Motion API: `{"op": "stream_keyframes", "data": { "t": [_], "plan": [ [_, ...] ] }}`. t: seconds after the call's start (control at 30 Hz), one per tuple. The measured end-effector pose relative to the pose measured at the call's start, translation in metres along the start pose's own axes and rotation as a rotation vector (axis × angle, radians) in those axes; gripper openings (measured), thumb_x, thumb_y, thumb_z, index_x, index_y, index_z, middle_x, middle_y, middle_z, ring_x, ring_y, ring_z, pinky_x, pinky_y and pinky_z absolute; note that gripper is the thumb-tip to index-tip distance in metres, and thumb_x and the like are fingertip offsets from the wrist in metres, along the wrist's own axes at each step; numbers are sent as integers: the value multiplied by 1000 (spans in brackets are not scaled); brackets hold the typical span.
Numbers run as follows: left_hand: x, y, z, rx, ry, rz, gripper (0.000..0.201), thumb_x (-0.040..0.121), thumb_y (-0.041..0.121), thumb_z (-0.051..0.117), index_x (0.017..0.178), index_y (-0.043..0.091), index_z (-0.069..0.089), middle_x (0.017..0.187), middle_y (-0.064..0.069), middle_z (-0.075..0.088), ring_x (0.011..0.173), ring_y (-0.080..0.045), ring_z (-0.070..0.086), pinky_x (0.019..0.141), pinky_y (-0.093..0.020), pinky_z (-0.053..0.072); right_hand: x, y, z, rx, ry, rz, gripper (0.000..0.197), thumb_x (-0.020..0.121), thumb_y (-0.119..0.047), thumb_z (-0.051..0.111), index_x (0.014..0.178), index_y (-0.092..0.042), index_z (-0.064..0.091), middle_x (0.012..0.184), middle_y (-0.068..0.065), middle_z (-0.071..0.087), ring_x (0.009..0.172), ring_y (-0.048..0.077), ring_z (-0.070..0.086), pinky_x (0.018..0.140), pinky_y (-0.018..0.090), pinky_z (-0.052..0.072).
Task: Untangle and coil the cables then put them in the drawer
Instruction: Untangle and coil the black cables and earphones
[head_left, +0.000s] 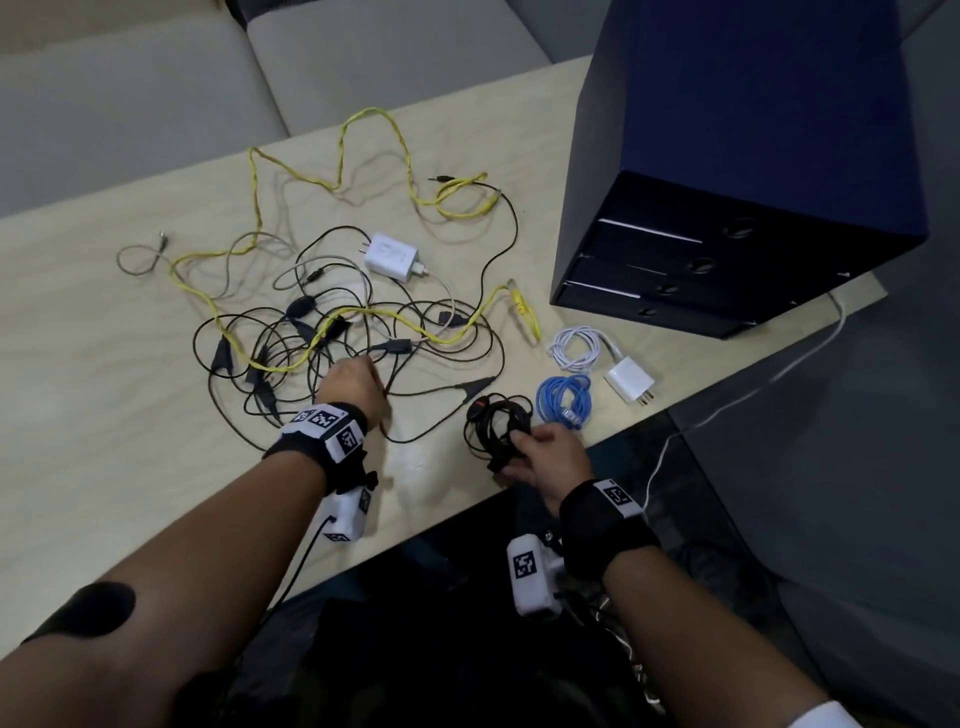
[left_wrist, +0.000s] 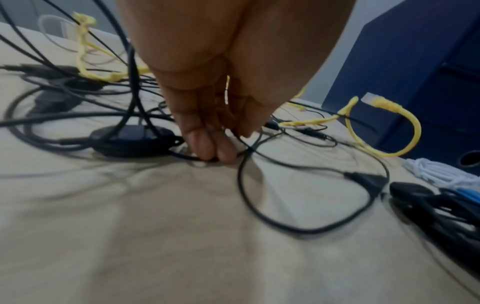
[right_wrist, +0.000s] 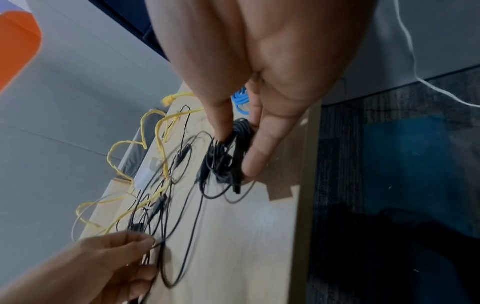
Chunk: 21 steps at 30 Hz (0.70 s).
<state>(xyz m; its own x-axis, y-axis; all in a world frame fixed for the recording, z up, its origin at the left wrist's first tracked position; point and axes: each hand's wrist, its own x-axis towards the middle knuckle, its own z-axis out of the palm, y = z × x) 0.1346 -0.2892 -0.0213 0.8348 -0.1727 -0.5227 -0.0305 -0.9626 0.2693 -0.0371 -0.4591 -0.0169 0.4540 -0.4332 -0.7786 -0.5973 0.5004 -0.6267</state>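
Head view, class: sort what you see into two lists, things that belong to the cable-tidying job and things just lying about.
Job:
black tangle
black coil
yellow cable
blue coil
white coil
drawers
hands: left, right

Lying about:
sofa
floor cable

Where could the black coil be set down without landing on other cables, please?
Bare table lies left of the tangle, and a small patch sits between left hand and black coil. Right of the coil, blue coil and white charger crowd the edge.

My left hand (head_left: 349, 378) reaches forward, fingertips (left_wrist: 207, 144) pinched together low, while my right hand (head_left: 543, 452) curls, thumb and fingers gripping.
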Motion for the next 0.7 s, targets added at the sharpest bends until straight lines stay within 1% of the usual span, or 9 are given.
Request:
{"op": "stream_keyframes", "data": {
  "t": [0.03,0.1,0.2,0.27,0.33,0.4,0.57,0.63,0.7],
  "plan": [
    [-2,-3,-3,-7,-2,3,14,83,11,62,97,11,63,108,-14,61,96,-31,58,75,-35,47,-1,-2,2,19,5,-3,19,93,-3,58,106,1,46,95,21,61,69,25,66,53,31,59],
    [-7,-7,-6,-46,-18,28,16,89,17,56,103,15,63,107,-13,62,94,-29,59,74,-32,46,-3,-5,5,-26,7,8,17,93,-10,61,98,0,48,84,18,61,65,24,64,56,35,59],
    [-22,-10,-10,-198,-73,97,18,89,18,57,105,18,64,90,-5,65,76,-20,58,69,-25,43,-7,-8,3,-187,-2,41,32,91,-27,65,82,1,52,71,20,57,58,28,61,55,39,58],
    [-34,-13,-16,-308,-90,161,14,91,20,58,103,18,65,75,0,63,62,-15,59,62,-22,44,-12,-12,1,-357,11,0,37,91,-35,63,78,-4,49,60,13,54,47,25,58,46,34,54],
    [-44,-18,-24,-382,-86,205,11,92,21,58,100,19,64,67,2,60,56,-13,59,54,-22,42,-20,-21,1,-557,16,-87,36,91,-36,62,76,-8,46,54,7,51,43,23,53,40,24,41],
    [-53,-27,-33,-432,-71,225,9,92,19,57,99,18,63,64,1,59,57,-15,59,52,-22,41,-24,-33,5,-677,13,-188,31,89,-31,64,75,-9,49,58,6,52,45,20,51,40,21,37],
    [-62,-57,-51,-520,-13,212,10,91,15,57,96,19,64,67,0,61,56,-12,57,54,-20,43,-22,-65,30,-946,-20,-417,10,83,-24,70,85,-17,63,78,4,66,72,20,60,63,27,44],
    [-64,-67,-56,-523,21,208,10,91,14,58,94,21,65,66,1,60,54,-9,55,50,-16,39,-19,-76,43,-1096,-45,-473,7,82,-27,70,84,-26,64,92,2,65,86,20,60,71,26,46],
    [-64,-73,-60,-532,44,205,10,90,15,58,91,22,65,66,-1,58,54,-12,53,50,-17,39,-13,-85,59,-1274,-102,-523,3,81,-29,69,79,-30,66,103,0,63,97,20,59,79,26,46]
  ]
}}
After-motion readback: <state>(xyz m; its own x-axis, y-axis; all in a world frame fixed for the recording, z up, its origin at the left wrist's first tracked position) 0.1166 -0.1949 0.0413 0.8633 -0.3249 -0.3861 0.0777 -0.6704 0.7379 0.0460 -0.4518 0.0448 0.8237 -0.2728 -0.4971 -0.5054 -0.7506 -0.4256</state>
